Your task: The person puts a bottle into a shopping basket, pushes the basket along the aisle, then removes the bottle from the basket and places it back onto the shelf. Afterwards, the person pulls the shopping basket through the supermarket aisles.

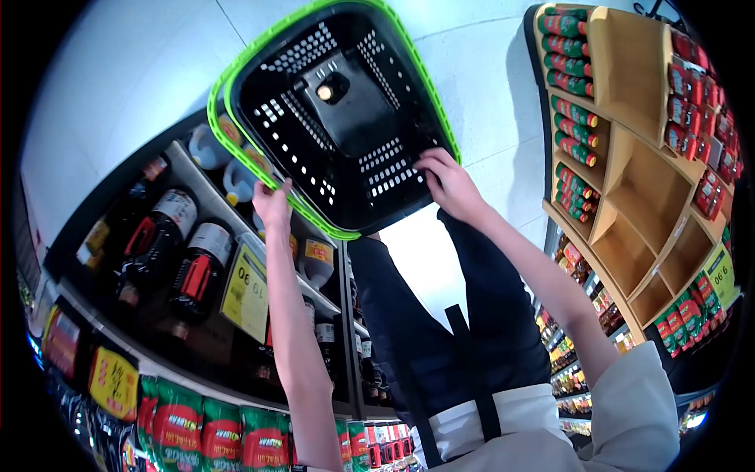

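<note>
A black plastic shopping basket [346, 181] with a bright green rim and handle is held out in front of me. My left hand [273, 203] is closed on the green edge at its near left side. At the near right side, my right hand [452, 187] has its fingers curled over the basket's edge, the fingertips reaching inside. A small dark item [331, 89] with a pale, shiny round end lies on the basket floor. What it is, I cannot make out.
To the left, a shelf holds dark bottles [206, 263] with red handles, white-handled jugs [317, 259] and a yellow price tag [245, 295]. Green-and-red packs [220, 433] line the lower left. A wooden display rack [629, 197] with bottles and jars stands right. Pale floor tiles [487, 71] lie ahead.
</note>
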`<state>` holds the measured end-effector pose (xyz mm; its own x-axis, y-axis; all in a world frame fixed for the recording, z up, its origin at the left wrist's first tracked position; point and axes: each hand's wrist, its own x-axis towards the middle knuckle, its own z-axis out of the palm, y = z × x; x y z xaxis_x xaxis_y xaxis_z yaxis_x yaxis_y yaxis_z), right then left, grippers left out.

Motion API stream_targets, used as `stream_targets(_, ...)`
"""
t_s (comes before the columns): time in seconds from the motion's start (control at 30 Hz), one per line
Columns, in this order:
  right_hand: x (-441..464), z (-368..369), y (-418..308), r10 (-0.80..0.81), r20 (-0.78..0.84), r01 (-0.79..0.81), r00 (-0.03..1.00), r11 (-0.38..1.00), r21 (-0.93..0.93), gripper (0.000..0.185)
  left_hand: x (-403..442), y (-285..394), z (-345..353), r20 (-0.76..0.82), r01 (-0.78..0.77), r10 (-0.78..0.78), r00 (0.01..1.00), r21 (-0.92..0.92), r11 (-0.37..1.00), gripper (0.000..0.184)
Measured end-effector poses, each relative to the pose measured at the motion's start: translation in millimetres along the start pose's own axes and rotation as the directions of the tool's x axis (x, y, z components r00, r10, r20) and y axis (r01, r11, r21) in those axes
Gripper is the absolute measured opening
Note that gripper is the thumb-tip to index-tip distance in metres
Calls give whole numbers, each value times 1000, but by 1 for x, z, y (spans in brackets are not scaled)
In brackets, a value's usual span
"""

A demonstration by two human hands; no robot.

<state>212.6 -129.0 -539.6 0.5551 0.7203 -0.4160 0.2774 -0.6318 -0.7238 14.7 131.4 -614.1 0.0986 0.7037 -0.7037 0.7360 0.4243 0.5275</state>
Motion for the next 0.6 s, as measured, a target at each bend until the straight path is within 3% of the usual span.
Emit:
stream_targets(0.07, -22, -38, -31, 34, -43, -30, 999, 996, 84, 15, -27, 15, -10, 121, -76, 98, 988, -177, 981, 25)
stream_targets(0.2, -78, -112, -87, 121, -61, -109, 991, 979, 169, 14, -97, 41, -34, 82, -48, 59, 995, -125, 991, 19)
stream_targets(0.27, -109, -145, -103, 130, -98, -113, 987, 981, 161, 14, -136, 56, -40, -16, 19, -23, 1000, -225, 974, 22)
stream_targets(0.4, -157, -197, -129, 136, -178, -100, 975, 975, 198, 19, -219, 87, -60, -283, -218, 125, 951, -324, 921, 17)
stream_targets(0.43, -165, -204, -130, 251, -208, -183, 946, 937, 299, 26, -239, 95, -67, -308, -240, 148, 940, -290, 927, 13)
stream_targets(0.47, -169, -210, -136, 362, -212, -256, 908, 879, 403, 35, -256, 99, -75, -385, -365, 271, 882, -196, 910, 13)
stream_targets(0.53, -169, -224, -157, 304, -243, -206, 921, 911, 357, 45, -307, 144, -93, -420, -340, 369, 829, 145, 929, 14)
stream_targets(0.6, -163, -238, -178, 278, -193, -229, 941, 942, 244, 70, -328, 151, -105, -258, -558, 633, 730, 309, 770, 9)
